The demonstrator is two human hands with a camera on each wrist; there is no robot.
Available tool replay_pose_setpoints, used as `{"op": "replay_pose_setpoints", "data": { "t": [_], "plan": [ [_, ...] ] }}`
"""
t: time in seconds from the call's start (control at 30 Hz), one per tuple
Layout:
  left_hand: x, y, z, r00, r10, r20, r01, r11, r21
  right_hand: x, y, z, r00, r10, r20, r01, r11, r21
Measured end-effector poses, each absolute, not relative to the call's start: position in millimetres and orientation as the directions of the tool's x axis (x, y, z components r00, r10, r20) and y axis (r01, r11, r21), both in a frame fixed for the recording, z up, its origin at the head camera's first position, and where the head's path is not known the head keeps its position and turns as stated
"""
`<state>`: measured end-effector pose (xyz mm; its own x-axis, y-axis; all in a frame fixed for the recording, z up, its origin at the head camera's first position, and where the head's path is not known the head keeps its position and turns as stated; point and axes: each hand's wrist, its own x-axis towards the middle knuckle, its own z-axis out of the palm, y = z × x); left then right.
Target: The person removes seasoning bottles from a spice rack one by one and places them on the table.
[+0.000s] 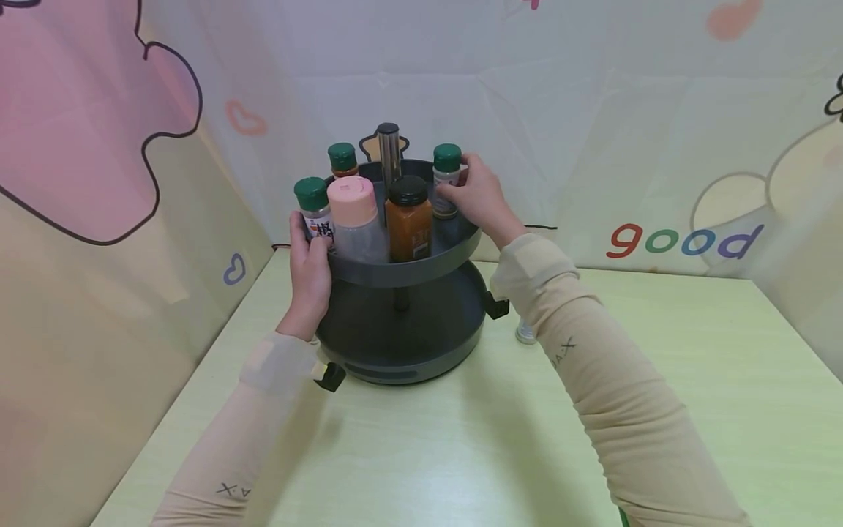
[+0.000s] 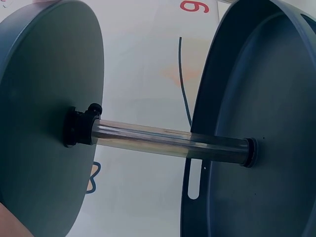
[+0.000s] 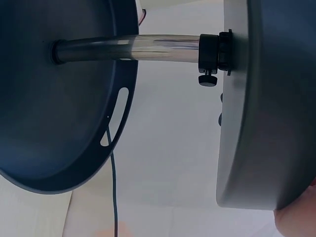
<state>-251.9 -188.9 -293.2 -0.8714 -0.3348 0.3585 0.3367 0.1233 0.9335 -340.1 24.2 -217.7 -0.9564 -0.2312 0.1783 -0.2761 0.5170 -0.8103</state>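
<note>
A dark grey two-tier turntable rack stands on the table, with several containers on its upper tray. At the tray's left side, my left hand holds a green-capped spice jar, thumb in front and fingers along its outer side. My right hand pinches another green-capped spice jar at the tray's right side. Between them are a pink-capped bottle and a black-capped jar of orange-brown contents. Farther back is a third green-capped jar, partly hidden. Both wrist views mainly show the rack's tiers and metal post.
The lower tray sits directly beneath the upper one. A small jar stands on the pale green table, partly covered by my right sleeve. A printed cloth backdrop rises behind the table.
</note>
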Motion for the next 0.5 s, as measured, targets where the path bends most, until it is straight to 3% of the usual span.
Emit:
{"op": "replay_pose_setpoints", "data": {
  "t": [0.5],
  "plan": [
    [-248, -188, -290, -0.874, -0.349, 0.338, 0.315, 0.121, 0.941, -342, 13, -216, -0.974, -0.178, 0.140, -0.222, 0.641, -0.735]
  ]
}}
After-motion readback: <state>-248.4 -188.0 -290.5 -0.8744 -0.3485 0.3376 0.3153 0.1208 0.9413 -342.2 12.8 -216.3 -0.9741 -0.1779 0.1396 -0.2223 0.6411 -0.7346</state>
